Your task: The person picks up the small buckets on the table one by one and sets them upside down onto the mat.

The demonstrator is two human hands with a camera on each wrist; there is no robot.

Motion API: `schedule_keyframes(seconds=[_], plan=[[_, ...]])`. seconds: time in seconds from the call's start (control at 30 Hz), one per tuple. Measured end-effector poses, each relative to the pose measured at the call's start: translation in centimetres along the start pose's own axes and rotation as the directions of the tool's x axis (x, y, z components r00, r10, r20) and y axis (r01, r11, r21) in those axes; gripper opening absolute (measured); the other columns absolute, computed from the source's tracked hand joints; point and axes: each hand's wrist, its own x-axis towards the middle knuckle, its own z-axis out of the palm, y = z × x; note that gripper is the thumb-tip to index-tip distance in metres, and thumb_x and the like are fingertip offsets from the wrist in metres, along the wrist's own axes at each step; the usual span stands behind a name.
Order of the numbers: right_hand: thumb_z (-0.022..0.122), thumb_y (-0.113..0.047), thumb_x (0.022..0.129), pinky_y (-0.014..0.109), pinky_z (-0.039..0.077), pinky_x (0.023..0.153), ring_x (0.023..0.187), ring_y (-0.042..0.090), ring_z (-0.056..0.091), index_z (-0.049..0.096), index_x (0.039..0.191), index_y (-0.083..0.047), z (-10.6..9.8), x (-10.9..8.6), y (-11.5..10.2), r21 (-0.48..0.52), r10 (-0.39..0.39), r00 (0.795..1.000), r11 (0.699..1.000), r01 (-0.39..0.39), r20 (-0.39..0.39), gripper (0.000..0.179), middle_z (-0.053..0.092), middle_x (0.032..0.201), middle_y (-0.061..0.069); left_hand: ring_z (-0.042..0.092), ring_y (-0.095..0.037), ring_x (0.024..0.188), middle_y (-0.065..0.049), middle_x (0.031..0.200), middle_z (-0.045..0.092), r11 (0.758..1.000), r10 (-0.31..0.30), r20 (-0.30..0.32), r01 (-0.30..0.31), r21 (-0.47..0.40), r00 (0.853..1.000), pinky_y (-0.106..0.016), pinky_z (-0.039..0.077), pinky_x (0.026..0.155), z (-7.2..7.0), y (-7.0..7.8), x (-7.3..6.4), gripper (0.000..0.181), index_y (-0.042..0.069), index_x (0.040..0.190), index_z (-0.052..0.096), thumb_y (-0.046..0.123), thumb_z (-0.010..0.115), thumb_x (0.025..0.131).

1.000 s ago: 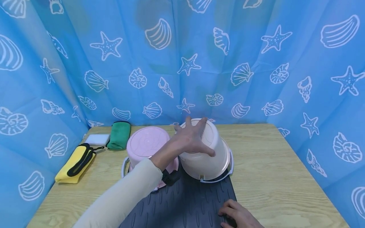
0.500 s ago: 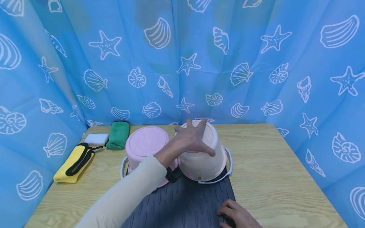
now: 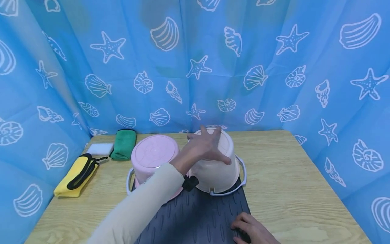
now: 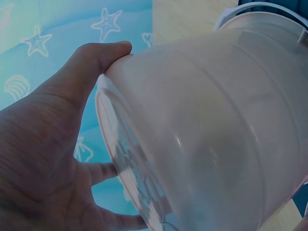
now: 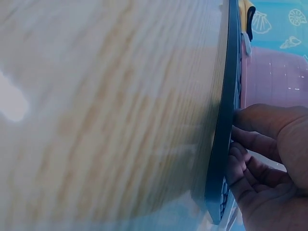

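My left hand (image 3: 205,145) spans the base of an upturned cream bucket (image 3: 219,176). In the left wrist view its thumb (image 4: 115,50) presses the base's edge, while spread fingers reach across the underside. The bucket sits mouth-down over the dark ridged mat (image 3: 210,220), its grey handle (image 3: 240,179) hanging low at the right. Beside it on the left stands an upturned pink bucket (image 3: 155,150), partly hidden by my left sleeve. My right hand (image 3: 253,228) rests at the mat's right edge with fingers loosely bent, touching the edge (image 5: 221,130) in the right wrist view.
Left of the buckets, a folded green cloth (image 3: 123,145), a white block (image 3: 100,149) and a folded yellow cloth (image 3: 74,176) with black trim lie on the wooden table (image 3: 289,179). A blue shell-print curtain (image 3: 195,51) borders the table's back and sides.
Under my left hand the cream bucket has straightened from a leftward tilt, its rim shifting left toward the pink bucket. My right hand has stayed put. The head view has shifted slightly.
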Motion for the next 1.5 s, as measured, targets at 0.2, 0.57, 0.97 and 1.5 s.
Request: schedule_keyframes(seconds=[0.2,0.57,0.97,1.5], plan=[[0.075,-0.019,0.091,0.024,0.048,0.069,0.086,-0.001,0.049,0.070,0.100,-0.017,0.1,0.0,-0.4,0.027,0.021,1.000,0.999,-0.021,0.013,0.011,0.052,0.102,-0.013,0.026,-0.065,0.133,-0.023,0.162,0.011,0.998,-0.025,0.015,0.024,0.055,1.000,-0.068,0.048,0.085,0.3,0.7,0.3,0.117,0.036,0.161,0.012,0.074,0.074,0.070],[0.075,-0.019,0.091,0.025,0.049,0.070,0.088,-0.001,0.050,0.071,0.102,-0.018,0.4,-0.3,-1.1,0.032,0.028,1.000,0.999,-0.028,0.004,0.012,0.053,0.103,-0.014,0.034,-0.059,0.132,-0.020,0.164,0.010,0.979,-0.075,0.007,0.072,0.190,0.997,-0.060,0.054,0.071,1.1,1.6,0.3,0.118,0.041,0.160,0.008,0.085,0.065,0.067],[0.072,-0.021,0.093,0.025,0.050,0.071,0.088,-0.001,0.051,0.071,0.107,-0.013,-0.9,0.8,-1.3,0.068,0.109,0.983,0.990,-0.120,0.150,0.016,0.056,0.102,-0.011,0.031,-0.051,0.139,-0.014,0.162,0.023,0.986,0.087,-0.163,-0.061,0.158,0.983,-0.066,0.043,0.094,2.0,-1.4,-1.6,0.112,0.034,0.161,0.017,0.084,0.063,0.072],[0.075,-0.013,0.090,0.028,0.052,0.065,0.083,0.001,0.059,0.072,0.106,-0.020,-8.5,0.0,0.0,-0.144,0.296,0.930,0.933,-0.330,-0.216,0.018,0.064,0.097,-0.015,0.064,-0.022,0.090,-0.002,0.095,0.070,0.916,0.261,-0.790,-0.399,0.022,0.554,-0.039,0.051,0.082,3.1,-13.5,-10.0,0.012,0.009,0.100,0.075,0.011,0.066,0.092]])
